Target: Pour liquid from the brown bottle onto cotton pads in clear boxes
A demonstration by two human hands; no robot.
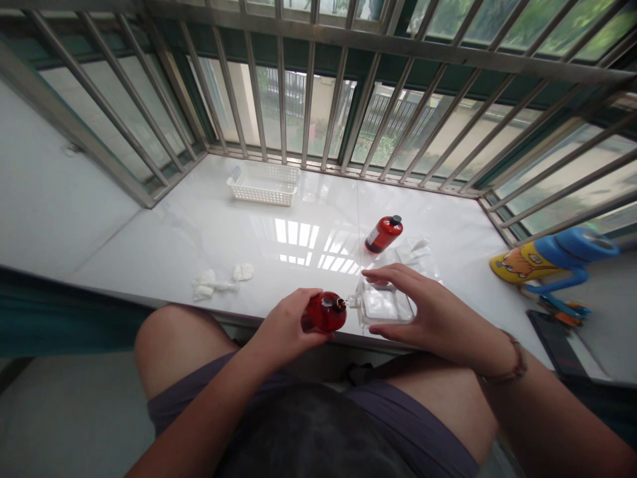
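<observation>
My left hand [283, 326] is wrapped round a red, see-through bottle [318, 312], uncapped and tilted with its mouth to the right. That mouth meets, or nearly meets, the narrow neck of a clear square glass bottle [385, 307]; whether they touch I cannot tell. Fingers and thumb of my right hand [432, 305] grip the glass bottle from opposite sides, its neck facing left. Whether liquid is running between the two is too small to make out. Beyond my right hand stands a second red bottle [383, 234] with a black cap.
A white perforated basket [263, 194] sits by the barred window. Crumpled tissues [213, 285] lie at left, and clear plastic wrapping [421, 251] behind my right hand. On the right are a yellow-and-blue water bottle [542, 257], keys [567, 311] and a dark phone [556, 344].
</observation>
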